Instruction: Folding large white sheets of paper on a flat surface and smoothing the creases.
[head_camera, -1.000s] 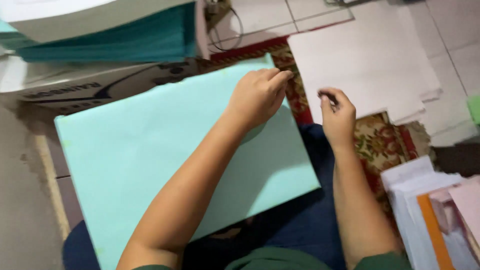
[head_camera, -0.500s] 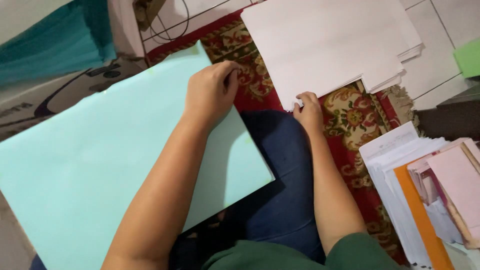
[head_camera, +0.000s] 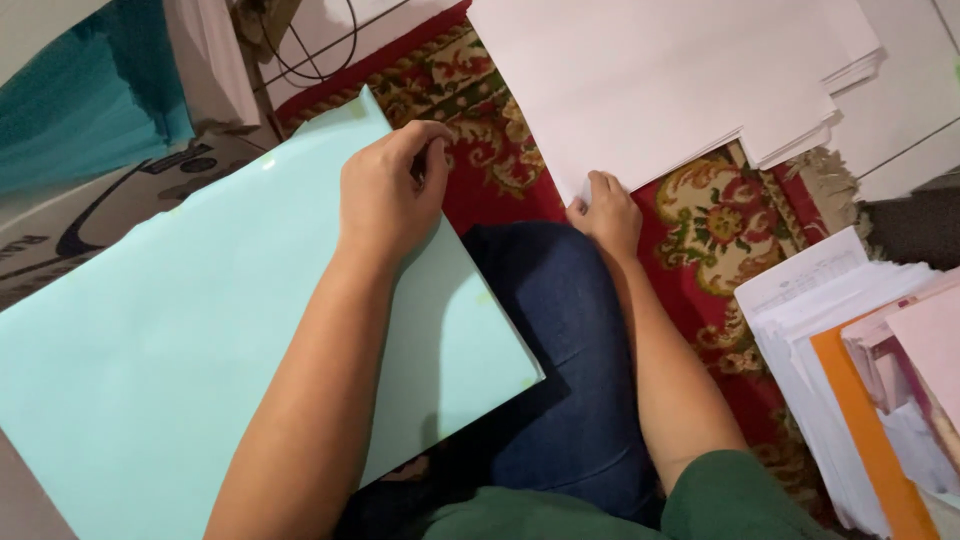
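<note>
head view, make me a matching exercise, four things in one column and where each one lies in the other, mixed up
Things:
1. large pale mint sheet of paper
2. stack of white paper sheets
3. red patterned carpet with cream flowers
4. pile of documents with an orange sheet in it

Places:
A. at the right edge of the picture
B. under the left hand, across the lap
C. on the floor, beneath the white stack
D. at the top, its lower corner at the right hand

Pairs: 1-B, 2-D, 3-C, 4-A
</note>
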